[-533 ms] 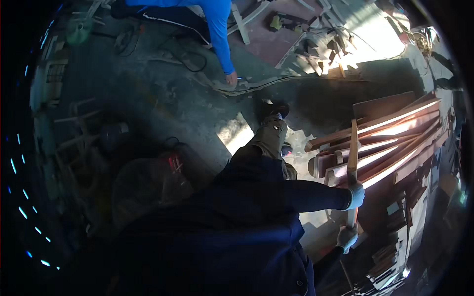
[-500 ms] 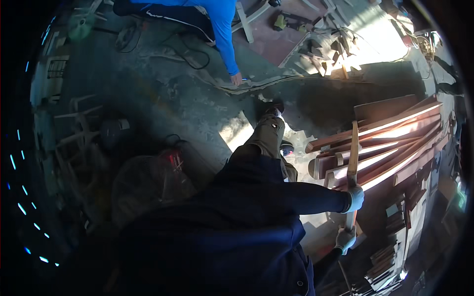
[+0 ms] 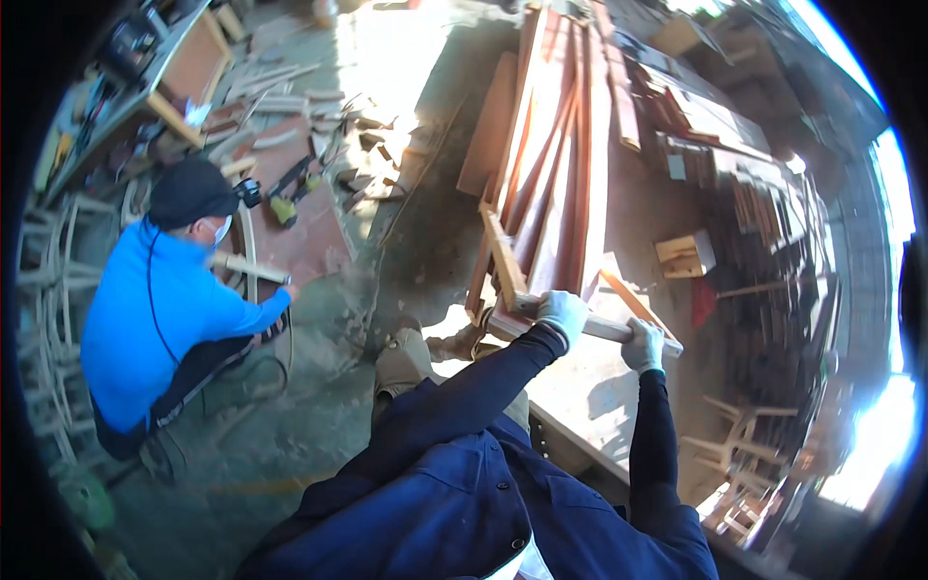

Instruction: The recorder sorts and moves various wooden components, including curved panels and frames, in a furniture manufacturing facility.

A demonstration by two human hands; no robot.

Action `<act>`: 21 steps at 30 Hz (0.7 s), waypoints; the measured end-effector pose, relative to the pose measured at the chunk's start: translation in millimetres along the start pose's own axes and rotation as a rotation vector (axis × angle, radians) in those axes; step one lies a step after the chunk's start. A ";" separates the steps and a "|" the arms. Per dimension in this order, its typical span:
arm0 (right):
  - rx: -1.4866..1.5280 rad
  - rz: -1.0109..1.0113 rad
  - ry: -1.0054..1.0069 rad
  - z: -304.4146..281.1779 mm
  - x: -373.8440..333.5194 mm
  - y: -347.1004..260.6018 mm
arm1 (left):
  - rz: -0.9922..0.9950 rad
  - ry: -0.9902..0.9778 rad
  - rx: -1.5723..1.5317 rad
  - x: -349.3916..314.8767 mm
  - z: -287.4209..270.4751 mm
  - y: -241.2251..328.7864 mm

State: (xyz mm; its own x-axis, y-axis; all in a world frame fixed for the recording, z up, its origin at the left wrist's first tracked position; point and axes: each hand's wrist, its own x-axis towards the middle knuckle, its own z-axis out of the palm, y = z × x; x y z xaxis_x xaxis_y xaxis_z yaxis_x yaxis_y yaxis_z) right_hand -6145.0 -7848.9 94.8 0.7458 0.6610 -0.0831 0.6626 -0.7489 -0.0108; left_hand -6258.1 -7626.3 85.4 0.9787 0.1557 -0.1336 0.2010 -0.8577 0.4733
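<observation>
My left hand [image 3: 562, 317], in a pale work glove, is closed around the crossbar of a wooden frame [image 3: 601, 327]. Further right along the same bar, my gloved right hand [image 3: 642, 346] grips near its end. Two lighter wooden arms run away from me off the bar, giving the frame a rough U shape. Whether its far ends touch anything I cannot tell. Just beyond the frame lies a stack of long reddish-brown boards [image 3: 561, 164], partly covered by it.
At the left a co-worker in a blue top [image 3: 179, 314] crouches by a reddish panel [image 3: 314, 237] with a green tool [image 3: 283, 209] on it. Wood offcuts [image 3: 387, 150] lie beyond. A wooden block [image 3: 684, 255], stacked timber [image 3: 773, 208] and chair frames [image 3: 739, 440] stand at right.
My view has turned to the right, so the boards now lie ahead and the co-worker at left. The frame, earlier seen as one narrow bar, now shows its U shape. Both hands still hold it.
</observation>
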 end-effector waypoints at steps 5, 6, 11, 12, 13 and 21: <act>0.035 0.095 -0.003 0.4 -71.3 -71.0 | 0.075 -0.116 0.039 -83.2 -8.7 -28.6; 0.051 0.092 0.014 9.5 -82.7 -79.0 | 0.088 -0.159 0.067 -97.4 -10.7 -33.9; 0.128 0.163 0.105 1.5 -140.3 -109.2 | 0.057 -0.225 0.223 -153.1 -29.7 -14.1; 0.116 0.221 0.095 -2.2 -159.2 -107.7 | 0.053 -0.225 0.269 -164.2 -30.0 1.3; 0.080 0.235 0.164 4.1 -178.3 -101.3 | 0.065 -0.246 0.304 -173.8 -30.5 18.1; 0.145 0.356 0.275 54.1 -259.7 -169.8 | 0.176 -0.179 0.484 -276.2 15.1 -6.1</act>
State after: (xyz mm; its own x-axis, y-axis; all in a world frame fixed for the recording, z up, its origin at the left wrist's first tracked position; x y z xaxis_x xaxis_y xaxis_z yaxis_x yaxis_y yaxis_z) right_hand -6455.0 -7895.9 64.3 0.9284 0.3354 0.1598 0.3606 -0.9171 -0.1701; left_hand -6530.2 -7671.5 106.2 0.9651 -0.0607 -0.2549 -0.0488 -0.9974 0.0527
